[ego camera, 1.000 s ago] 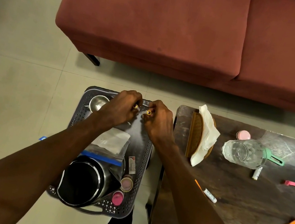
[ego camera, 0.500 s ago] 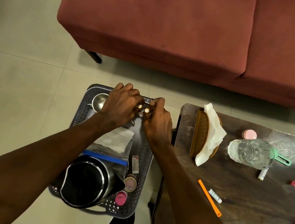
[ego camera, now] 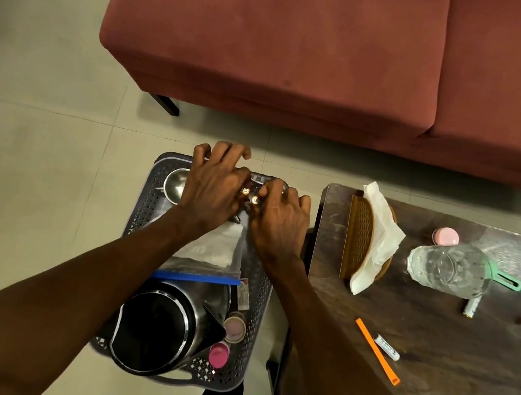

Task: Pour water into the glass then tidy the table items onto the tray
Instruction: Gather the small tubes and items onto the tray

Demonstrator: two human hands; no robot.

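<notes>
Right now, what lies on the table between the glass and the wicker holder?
Head view: only the white napkin draped over the wicker holder; bare tabletop up to the glass.

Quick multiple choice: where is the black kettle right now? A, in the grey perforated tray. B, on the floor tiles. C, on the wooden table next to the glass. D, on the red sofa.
A: the kettle sits in the near end of the grey tray, beside the wooden table.

A home living room. A red upholstered sofa (ego camera: 314, 43) stands on a pale tiled floor (ego camera: 34, 108). Before it sits a dark wooden tabletop (ego camera: 437, 333).
</notes>
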